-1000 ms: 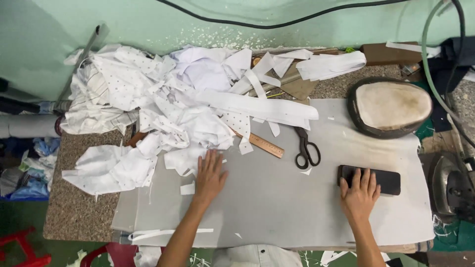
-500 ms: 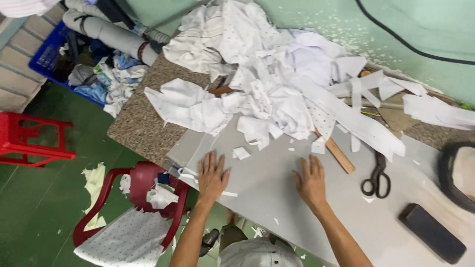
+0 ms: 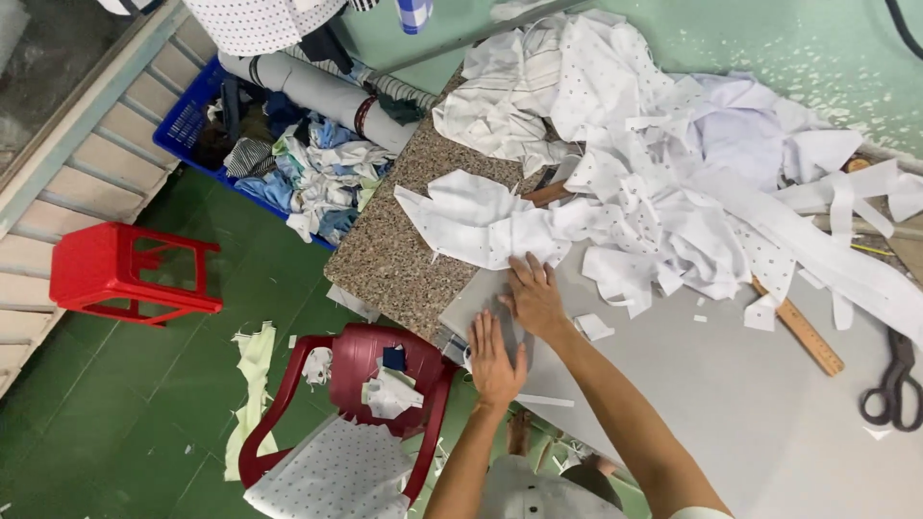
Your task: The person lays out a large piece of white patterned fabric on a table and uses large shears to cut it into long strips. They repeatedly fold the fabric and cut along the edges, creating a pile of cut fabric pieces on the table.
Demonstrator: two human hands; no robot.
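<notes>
Grey sheet (image 3: 692, 384): flat, smooth, plain, covering the granite counter (image 3: 394, 259) up to its left end. Left hand (image 3: 495, 356) lies open, fingers spread, on the sheet's corner at the counter's front edge (holding nothing). Right hand (image 3: 534, 293) flat beside it, touching white fabric scraps (image 3: 654, 192).

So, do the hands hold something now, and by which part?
Nothing is held. The left hand lies flat, fingers spread, on the corner of the grey sheet. The right hand presses flat on the sheet beside the white fabric pile.
</notes>
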